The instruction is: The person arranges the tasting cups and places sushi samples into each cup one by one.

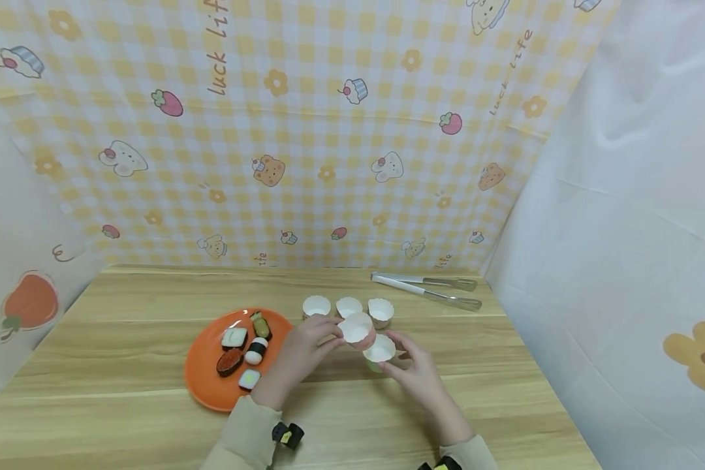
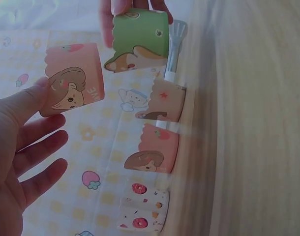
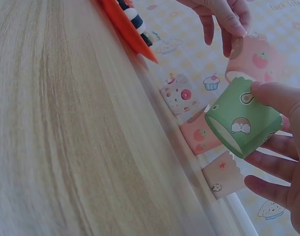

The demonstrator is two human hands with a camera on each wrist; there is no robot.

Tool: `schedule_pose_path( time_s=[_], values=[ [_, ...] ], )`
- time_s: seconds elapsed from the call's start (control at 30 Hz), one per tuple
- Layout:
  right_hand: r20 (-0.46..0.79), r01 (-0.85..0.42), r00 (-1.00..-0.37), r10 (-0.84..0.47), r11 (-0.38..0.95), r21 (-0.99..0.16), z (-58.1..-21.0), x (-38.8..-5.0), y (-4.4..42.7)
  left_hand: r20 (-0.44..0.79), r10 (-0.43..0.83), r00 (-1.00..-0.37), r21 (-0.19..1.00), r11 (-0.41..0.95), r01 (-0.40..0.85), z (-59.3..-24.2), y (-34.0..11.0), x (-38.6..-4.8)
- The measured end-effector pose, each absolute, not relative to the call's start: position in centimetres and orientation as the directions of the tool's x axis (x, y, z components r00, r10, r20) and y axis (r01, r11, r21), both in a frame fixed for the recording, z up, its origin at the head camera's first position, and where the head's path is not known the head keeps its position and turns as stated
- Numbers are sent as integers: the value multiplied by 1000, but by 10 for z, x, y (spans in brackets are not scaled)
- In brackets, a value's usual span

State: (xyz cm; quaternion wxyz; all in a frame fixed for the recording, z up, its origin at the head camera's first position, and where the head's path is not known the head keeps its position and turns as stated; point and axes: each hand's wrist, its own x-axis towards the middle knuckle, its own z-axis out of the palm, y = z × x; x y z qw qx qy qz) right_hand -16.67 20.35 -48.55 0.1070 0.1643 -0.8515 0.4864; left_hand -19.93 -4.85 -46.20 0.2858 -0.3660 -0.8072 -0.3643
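Observation:
Between thumb and fingers, my left hand (image 1: 305,346) pinches a pink paper baking cup (image 2: 76,78) printed with a girl's face. A green paper cup (image 3: 243,118) with animal and avocado prints is held by my right hand (image 1: 414,369). Both cups are off the table, close together, the pink one to the left. Behind them a row of cups stands on the table: a white donut-print cup (image 2: 142,209), a second pink cup (image 2: 157,150) and a beige cup (image 2: 165,101). In the head view the held pink cup partly covers the middle of that row.
An orange plate (image 1: 202,372) with several sushi pieces lies left of my left hand, its right edge partly behind that forearm. Tongs with white handles (image 1: 399,282) lie at the back right of the wooden table (image 1: 123,339). A checked cloth (image 1: 305,130) hangs behind.

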Motion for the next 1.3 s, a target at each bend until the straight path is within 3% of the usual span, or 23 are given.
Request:
schedule_pose_path(
  time_s=[0.37, 0.77, 1.3],
  values=[
    [358, -418, -908, -216, 477, -773, -486, -166, 209, 718, 386, -580, 334, 540, 773, -458, -62, -201],
    [353, -413, -911, -216, 477, -776, -487, -167, 209, 574, 395, -717, 379, 648, 661, -461, -74, -205],
    [371, -428, -904, -213, 484, -763, -490, -168, 208, 396, 376, -838, 454, 712, 535, -467, -84, -209]
  ],
)
